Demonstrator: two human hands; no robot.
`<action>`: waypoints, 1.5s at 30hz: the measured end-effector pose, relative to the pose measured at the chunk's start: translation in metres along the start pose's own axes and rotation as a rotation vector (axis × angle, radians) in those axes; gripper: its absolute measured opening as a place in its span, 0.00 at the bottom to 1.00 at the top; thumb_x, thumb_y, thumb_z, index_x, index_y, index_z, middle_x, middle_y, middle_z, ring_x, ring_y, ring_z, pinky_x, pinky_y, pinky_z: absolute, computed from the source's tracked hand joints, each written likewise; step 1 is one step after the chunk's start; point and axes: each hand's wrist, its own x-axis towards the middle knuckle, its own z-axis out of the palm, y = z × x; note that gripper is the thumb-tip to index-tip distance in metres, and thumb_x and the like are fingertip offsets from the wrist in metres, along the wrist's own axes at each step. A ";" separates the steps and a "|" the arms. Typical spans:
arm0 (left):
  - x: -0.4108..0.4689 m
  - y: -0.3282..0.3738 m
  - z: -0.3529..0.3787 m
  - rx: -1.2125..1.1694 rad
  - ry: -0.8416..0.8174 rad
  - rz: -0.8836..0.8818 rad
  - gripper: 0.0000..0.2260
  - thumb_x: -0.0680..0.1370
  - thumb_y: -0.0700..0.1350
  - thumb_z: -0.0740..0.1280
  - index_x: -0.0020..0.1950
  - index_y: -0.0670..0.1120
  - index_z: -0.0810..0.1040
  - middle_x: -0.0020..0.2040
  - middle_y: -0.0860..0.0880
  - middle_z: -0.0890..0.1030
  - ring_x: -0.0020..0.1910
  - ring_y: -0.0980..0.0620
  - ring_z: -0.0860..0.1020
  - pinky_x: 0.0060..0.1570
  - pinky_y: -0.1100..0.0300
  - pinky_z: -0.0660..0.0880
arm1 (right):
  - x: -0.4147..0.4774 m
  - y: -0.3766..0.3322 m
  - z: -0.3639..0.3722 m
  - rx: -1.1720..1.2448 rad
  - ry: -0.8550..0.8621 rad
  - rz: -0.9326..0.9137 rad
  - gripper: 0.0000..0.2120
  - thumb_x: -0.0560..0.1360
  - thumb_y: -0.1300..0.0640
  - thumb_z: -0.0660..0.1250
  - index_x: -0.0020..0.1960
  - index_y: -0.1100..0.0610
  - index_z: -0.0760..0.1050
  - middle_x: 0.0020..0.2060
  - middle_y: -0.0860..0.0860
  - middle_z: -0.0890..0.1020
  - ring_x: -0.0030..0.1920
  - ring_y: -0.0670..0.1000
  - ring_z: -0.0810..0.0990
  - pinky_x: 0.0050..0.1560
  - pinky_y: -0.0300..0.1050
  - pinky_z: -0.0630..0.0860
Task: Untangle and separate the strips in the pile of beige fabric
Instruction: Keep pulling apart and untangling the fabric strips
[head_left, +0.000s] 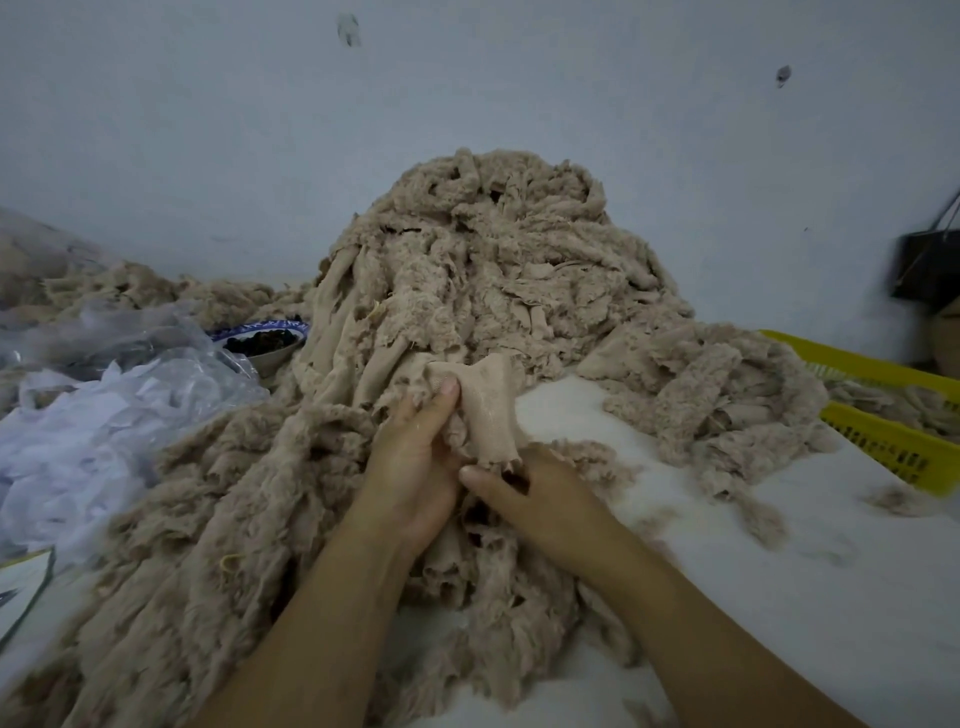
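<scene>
At the far left lie crumpled clear plastic bags and a printed card, cut off by the frame, its print unreadable. A blue-rimmed bowl of something dark sits half hidden behind the pile of beige fabric, which spreads across the white bench. In front of it, the left hand pinches one strip near its top; the right hand grips its lower end. A yellow basket stands at the right.

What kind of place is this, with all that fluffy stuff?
Probably a small workroom for sorting fabric scraps: a big pile of beige strips before a bare wall, a yellow crate beside it, and the left hand and right hand holding one strip.
</scene>
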 end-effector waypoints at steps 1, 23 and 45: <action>0.000 0.000 0.001 -0.016 0.006 0.008 0.14 0.76 0.42 0.67 0.60 0.40 0.78 0.52 0.43 0.83 0.50 0.49 0.83 0.47 0.56 0.81 | 0.002 0.006 0.003 -0.060 -0.010 -0.002 0.20 0.79 0.40 0.62 0.37 0.53 0.76 0.37 0.45 0.77 0.40 0.40 0.76 0.42 0.42 0.72; -0.018 -0.010 0.004 0.865 -0.055 0.029 0.15 0.76 0.58 0.68 0.41 0.49 0.86 0.40 0.50 0.85 0.42 0.55 0.83 0.42 0.64 0.78 | 0.003 0.009 -0.014 0.189 0.130 -0.073 0.26 0.80 0.66 0.62 0.47 0.32 0.77 0.46 0.36 0.83 0.49 0.36 0.80 0.47 0.30 0.75; 0.022 -0.005 -0.048 0.843 0.608 0.093 0.13 0.81 0.42 0.59 0.62 0.46 0.79 0.50 0.48 0.80 0.43 0.53 0.79 0.38 0.60 0.75 | 0.014 0.024 -0.049 1.318 0.724 0.537 0.12 0.84 0.53 0.58 0.44 0.55 0.72 0.29 0.48 0.71 0.23 0.43 0.68 0.23 0.36 0.66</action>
